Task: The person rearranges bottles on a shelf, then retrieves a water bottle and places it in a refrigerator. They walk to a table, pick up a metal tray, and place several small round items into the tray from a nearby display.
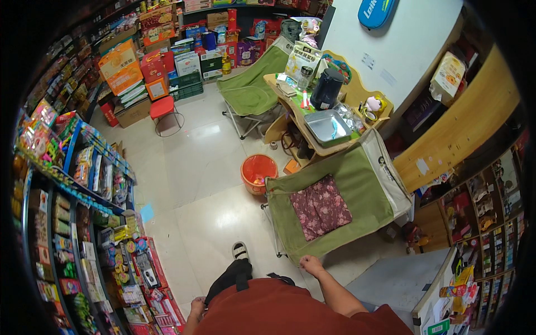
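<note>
My right hand hangs at the near edge of a green folding camp chair, its fingers curled with no object visible in them; whether it touches the fabric is unclear. On that chair lies a dark red floral cushion. My left hand is low beside my dark trousers, partly hidden by the red-brown shirt, and what it holds cannot be made out. Past the chair, a small wooden table carries a metal tray, a black flask, a glass jar and a white food bag.
An orange-red plastic bucket stands left of the chair. Packed snack shelves line the left. A red stool, another green folding chair and stacked boxes are farther off. At right stands a grey-white counter.
</note>
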Demonstrator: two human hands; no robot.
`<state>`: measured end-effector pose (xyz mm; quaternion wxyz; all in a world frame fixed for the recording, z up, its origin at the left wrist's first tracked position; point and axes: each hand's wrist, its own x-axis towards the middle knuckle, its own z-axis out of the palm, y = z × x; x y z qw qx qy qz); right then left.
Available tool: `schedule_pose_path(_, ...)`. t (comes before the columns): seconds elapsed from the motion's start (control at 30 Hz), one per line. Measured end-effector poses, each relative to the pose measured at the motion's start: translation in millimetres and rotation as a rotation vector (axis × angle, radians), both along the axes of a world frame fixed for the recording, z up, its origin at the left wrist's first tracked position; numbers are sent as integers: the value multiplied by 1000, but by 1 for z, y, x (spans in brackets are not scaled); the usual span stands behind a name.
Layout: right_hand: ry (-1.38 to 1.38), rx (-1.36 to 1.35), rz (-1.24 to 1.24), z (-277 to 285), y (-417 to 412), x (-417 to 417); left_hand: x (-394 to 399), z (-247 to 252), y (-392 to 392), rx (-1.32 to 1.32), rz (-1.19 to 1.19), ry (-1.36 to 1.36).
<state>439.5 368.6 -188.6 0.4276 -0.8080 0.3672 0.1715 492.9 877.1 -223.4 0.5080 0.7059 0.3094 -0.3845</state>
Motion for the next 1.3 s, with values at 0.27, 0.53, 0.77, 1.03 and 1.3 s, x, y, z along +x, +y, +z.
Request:
schedule_pose_path(0.27,-13,17,-97,-10,-41,95,191,21,-23,-43,43,-70)
schedule_pose_path(0.53,-233,-99,-210,19,-144,248,250,31,-55,-23,158,-151)
schedule_pose_path(0.77,-468,224,-867,39,-304,399,127,-53,-36,36,249,-54)
schedule_pose_path(1.03,-170,-85,-850,11,-373,439,191,48,-130,141,418,90)
schedule_pose_path(1.3,-482,-502,-281,60,-272,385,370,135,-279,-27,87,-401)
